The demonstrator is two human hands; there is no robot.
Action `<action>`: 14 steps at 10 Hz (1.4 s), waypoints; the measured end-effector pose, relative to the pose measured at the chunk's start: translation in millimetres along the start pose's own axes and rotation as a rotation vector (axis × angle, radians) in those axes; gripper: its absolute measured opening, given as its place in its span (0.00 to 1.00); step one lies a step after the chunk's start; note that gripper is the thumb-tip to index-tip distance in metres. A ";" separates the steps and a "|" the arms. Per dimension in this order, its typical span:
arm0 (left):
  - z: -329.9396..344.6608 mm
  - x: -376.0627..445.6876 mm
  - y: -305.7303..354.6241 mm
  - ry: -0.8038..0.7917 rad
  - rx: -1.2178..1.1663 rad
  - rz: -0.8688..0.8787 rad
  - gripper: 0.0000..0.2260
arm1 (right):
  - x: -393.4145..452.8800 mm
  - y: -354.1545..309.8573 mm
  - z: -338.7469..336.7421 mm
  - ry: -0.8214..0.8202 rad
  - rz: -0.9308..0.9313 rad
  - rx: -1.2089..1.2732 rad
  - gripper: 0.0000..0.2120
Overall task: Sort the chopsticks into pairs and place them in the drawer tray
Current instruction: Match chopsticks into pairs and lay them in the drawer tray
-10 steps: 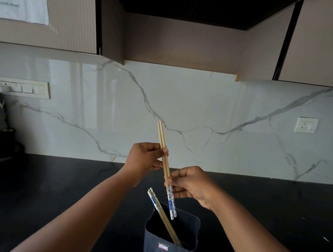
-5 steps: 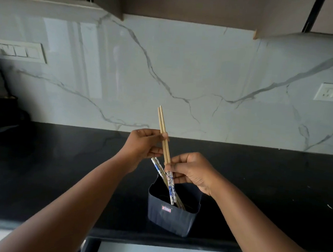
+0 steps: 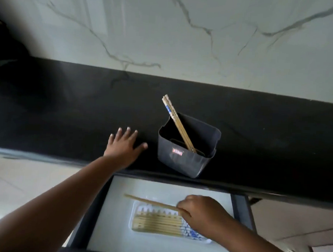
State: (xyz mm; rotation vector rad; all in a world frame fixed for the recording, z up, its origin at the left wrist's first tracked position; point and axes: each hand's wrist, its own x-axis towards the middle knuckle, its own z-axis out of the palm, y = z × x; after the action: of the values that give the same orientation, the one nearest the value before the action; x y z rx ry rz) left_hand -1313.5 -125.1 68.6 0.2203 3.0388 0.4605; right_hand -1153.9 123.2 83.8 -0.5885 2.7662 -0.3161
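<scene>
My right hand (image 3: 201, 213) is down in the open drawer (image 3: 118, 200), shut on a pair of wooden chopsticks (image 3: 149, 201) that points left just above the white tray (image 3: 135, 211). Several chopsticks (image 3: 157, 223) with blue-patterned ends lie side by side in that tray. My left hand (image 3: 123, 146) rests flat and empty on the black counter (image 3: 65, 110), fingers spread, left of the dark holder (image 3: 185, 158). Two chopsticks (image 3: 176, 122) lean in the holder, tops tilted to the back left.
A white marble backsplash (image 3: 167, 28) rises behind the counter. A dark object (image 3: 3, 43) sits at the far left of the counter. The drawer's dark side wall (image 3: 242, 210) runs along the right of the tray.
The view tipped down from the wall to the drawer. My left hand let go of the wooden pair and dropped onto the counter. My right hand carried the pair down over the tray.
</scene>
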 end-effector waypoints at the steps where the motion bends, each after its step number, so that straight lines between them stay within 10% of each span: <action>1: 29.8 -13.7 -7.4 0.024 0.136 0.011 0.34 | -2.0 9.8 46.3 -0.160 0.074 -0.188 0.09; 4: 28.8 -11.5 -11.3 0.054 0.140 0.034 0.34 | 25.2 11.8 82.7 -0.042 0.118 -0.270 0.24; 6: 29.0 -11.6 -11.2 0.060 0.148 0.032 0.34 | 27.9 12.5 97.4 0.092 0.151 -0.314 0.13; 10: 29.7 -10.5 -12.5 0.064 0.148 0.037 0.35 | 27.6 20.2 107.8 -0.055 0.194 -0.344 0.26; 12: 30.6 -9.1 -13.8 0.042 0.145 0.053 0.35 | 25.5 2.0 61.7 -0.136 0.183 -0.269 0.10; 14: 28.0 -7.7 -11.1 -0.001 0.160 0.036 0.36 | 21.3 -43.3 -53.7 0.188 0.075 0.009 0.13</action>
State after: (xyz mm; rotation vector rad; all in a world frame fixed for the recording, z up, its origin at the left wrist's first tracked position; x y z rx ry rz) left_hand -1305.0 -128.6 38.9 0.2831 3.0767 0.2187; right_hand -1174.5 83.6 140.5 -0.4732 2.9559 -0.3850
